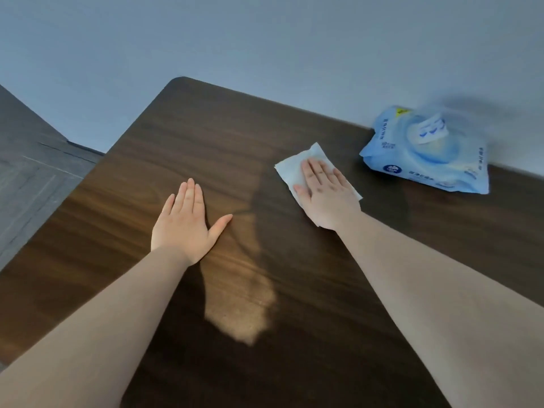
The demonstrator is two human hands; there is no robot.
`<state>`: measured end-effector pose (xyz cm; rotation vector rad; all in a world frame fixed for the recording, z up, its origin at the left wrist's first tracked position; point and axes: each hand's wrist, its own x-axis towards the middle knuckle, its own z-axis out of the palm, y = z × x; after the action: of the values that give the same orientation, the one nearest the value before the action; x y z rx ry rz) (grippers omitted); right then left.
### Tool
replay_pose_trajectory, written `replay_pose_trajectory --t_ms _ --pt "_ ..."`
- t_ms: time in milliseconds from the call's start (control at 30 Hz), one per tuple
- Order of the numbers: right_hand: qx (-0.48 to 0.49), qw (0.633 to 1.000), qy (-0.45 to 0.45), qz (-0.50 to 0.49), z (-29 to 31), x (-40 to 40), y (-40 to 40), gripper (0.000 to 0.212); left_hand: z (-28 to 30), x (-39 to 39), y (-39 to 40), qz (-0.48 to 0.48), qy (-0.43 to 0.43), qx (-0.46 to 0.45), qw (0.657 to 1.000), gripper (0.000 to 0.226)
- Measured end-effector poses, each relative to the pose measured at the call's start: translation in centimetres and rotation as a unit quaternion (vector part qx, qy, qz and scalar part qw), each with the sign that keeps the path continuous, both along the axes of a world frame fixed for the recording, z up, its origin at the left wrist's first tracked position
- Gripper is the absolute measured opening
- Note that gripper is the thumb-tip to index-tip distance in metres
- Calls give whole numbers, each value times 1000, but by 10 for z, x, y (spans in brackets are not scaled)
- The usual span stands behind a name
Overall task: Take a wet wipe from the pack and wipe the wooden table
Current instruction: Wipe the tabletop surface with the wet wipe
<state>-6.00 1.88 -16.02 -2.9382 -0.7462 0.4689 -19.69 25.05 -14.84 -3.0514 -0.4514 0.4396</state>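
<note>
A white wet wipe (pixel 290 169) lies spread on the dark wooden table (pixel 206 142). My right hand (pixel 323 192) presses flat on top of it, fingers together, covering most of the wipe. The blue pack of wipes (pixel 426 160) lies at the table's far right against the wall, its white flap lifted. My left hand (pixel 187 225) rests palm down on the bare wood to the left, fingers stretched, holding nothing. A darker damp patch (pixel 294 260) shows on the wood between and below my hands.
A pale grey wall (pixel 265 39) runs along the table's far edge. The table's rounded far corner (pixel 181 81) is at upper left, and grey tiled floor (pixel 29 178) lies beyond its left edge. A bright patch of light (pixel 241 304) falls on the wood.
</note>
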Motion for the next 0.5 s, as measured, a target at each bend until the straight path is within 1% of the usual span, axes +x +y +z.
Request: replay_pose_trajectory --t_ms 133,200,333,500 --pt "-20 997 -8 -73 2 -12 -80 61 5 3 -34 -29 -6 -19 999 91" --pt "-26 994 -16 -105 3 -16 -117 61 7 12 -65 -92 -17 -31 995 88" --pt "-29 983 -26 -178 2 -22 -184 61 11 41 -151 -215 -13 -95 972 81" --pt "-44 957 -19 -285 0 -28 -280 61 8 74 -263 -327 7 -128 936 79"
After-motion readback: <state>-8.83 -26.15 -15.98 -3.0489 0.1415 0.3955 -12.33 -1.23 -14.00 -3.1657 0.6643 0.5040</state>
